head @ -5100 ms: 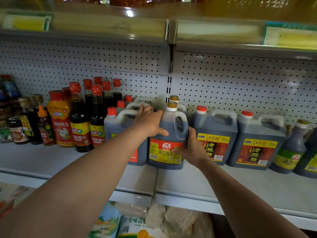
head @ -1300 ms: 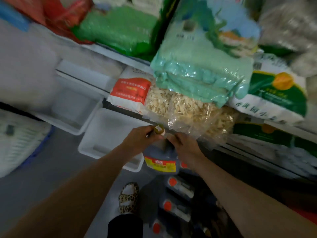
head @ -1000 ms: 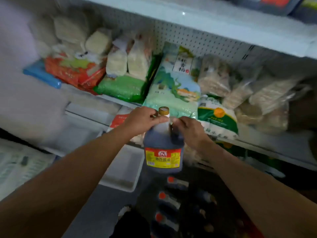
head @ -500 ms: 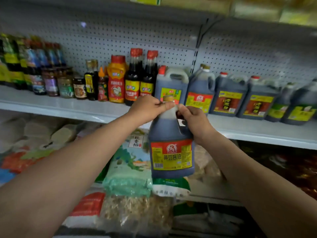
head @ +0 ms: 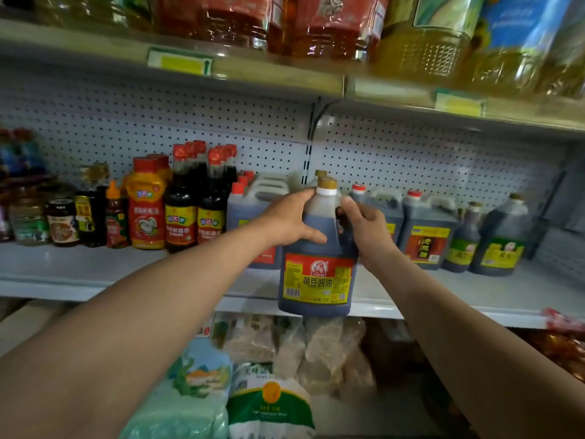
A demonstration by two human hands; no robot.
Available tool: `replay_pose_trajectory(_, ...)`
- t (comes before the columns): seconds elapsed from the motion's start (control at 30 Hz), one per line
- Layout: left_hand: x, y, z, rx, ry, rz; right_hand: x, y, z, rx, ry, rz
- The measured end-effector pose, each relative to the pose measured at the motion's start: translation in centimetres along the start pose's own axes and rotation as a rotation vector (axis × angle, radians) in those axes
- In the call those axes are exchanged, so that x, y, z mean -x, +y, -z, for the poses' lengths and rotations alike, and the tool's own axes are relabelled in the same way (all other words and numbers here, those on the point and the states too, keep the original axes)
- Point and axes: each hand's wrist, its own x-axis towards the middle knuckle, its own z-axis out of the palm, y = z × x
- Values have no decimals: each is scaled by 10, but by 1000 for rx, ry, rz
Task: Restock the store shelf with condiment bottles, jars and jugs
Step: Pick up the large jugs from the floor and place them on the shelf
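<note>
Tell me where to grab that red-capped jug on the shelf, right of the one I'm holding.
Take the red-capped jug by the moulded handle on its top, coming from the front and above. The wide body is packed between neighbouring jugs, so only the handle is free.

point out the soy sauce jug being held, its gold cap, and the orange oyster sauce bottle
soy sauce jug [head: 317, 282]: head view, on its red and yellow label
gold cap [head: 327, 183]: head view, cap side
orange oyster sauce bottle [head: 146, 198]: head view, front of body
</note>
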Motion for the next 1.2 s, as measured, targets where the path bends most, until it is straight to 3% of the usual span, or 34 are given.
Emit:
replay_pose_trajectory(0.2, -58, -5, -33, -17, 92, 70, -61, 28, 21, 59, -69, 7)
replay_pose_trajectory(0.4, -85, -32, -61, 68, 61, 99, -79, 57, 33, 115, -160, 21)
replay_pose_trajectory(0.67, -77, -23, -53, -94, 89, 34, -80, 64, 58, 614, -406, 248)
replay_pose_trajectory(0.8, -71, -13, -52, -292, 57, -74, -72, 51, 57, 884, -405, 409)
replay_pose_trajectory(0.9, -69, -13, -52, -382, -2, -118, -66, 44, 48, 1077, -404, 412)
replay_pose_trajectory(1.2, -76, -16, -54, -389, -31, -135, -73, 42, 39, 1147, -362, 410)
